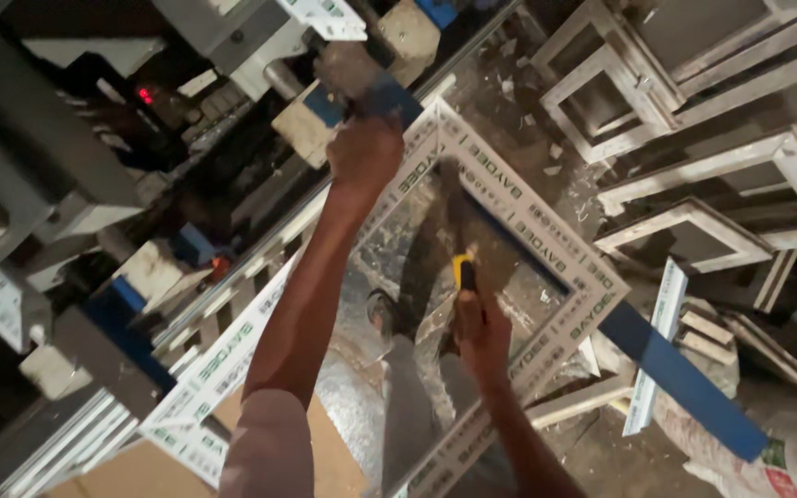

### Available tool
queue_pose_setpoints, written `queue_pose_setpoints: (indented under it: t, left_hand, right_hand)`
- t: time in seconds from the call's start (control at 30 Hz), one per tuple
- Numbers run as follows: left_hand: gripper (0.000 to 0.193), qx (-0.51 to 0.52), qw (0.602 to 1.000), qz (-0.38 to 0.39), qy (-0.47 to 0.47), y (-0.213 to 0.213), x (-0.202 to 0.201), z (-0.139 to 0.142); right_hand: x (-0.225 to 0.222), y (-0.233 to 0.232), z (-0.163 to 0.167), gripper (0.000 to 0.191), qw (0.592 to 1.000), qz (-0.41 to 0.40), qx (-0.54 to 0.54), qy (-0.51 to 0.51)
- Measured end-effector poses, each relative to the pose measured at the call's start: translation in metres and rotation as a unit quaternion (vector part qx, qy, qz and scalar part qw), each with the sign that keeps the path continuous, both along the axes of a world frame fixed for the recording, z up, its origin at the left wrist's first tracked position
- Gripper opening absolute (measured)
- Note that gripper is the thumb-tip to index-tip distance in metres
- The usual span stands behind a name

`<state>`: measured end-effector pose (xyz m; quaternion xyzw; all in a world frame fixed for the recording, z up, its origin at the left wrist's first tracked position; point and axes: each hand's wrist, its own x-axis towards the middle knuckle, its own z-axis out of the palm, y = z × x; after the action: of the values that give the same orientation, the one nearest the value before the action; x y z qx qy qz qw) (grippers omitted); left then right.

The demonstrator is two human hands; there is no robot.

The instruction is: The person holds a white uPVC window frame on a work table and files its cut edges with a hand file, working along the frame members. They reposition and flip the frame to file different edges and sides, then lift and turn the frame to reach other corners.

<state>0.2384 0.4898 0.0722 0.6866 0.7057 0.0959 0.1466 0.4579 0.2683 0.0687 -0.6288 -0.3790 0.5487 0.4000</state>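
A white plastic window frame (546, 226) covered in printed protective film is held tilted in front of me. My left hand (364, 152) is closed around its top corner, close to a blue clamp block (389, 92) of a machine. My right hand (481, 327) is inside the frame opening near the right rail. It grips a tool with a yellow and black handle (461, 273), whose tip points up along the frame's inner edge and is hard to make out. Through the opening I see my legs and a shoe (380, 314).
A long machine (186, 240) with metal rails, blue blocks and a red indicator light (145, 94) runs along the left. Several finished white frames (694, 111) are stacked at the top right. A blue strip (684, 378) and a white profile offcut (657, 350) lie on the littered floor.
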Motion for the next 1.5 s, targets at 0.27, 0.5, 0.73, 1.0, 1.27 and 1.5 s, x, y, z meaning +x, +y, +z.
queue_pose_setpoints:
  t: [0.27,0.5,0.73,1.0,1.27,1.5]
  left_hand:
    - [0.025,-0.066,0.965,-0.123,-0.223,0.011,-0.019,-0.06]
    - [0.017,-0.021,0.976,-0.174,-0.129,0.016,-0.015,-0.058]
    - [0.016,-0.024,0.978,-0.165,-0.123,0.016,-0.015,-0.067]
    - [0.014,0.045,0.983,-0.162,-0.078,0.009,-0.01,-0.062]
    - [0.012,0.087,0.981,-0.157,-0.077,0.005,-0.009,-0.068]
    - [0.013,0.017,0.985,-0.168,-0.035,0.012,-0.011,-0.066]
  right_hand:
    - [-0.005,-0.011,-0.02,0.053,1.0,-0.011,0.024,-0.001]
    - [-0.006,-0.014,-0.013,0.055,0.999,-0.037,-0.022,0.022]
    - [-0.007,-0.012,-0.01,0.054,1.0,-0.004,0.023,0.006]
    - [-0.022,-0.011,0.009,0.056,0.999,-0.038,-0.033,0.006]
    - [-0.039,0.035,0.024,0.053,0.99,-0.04,-0.1,-0.089]
    - [-0.039,0.113,0.028,0.047,0.996,-0.081,-0.028,0.012]
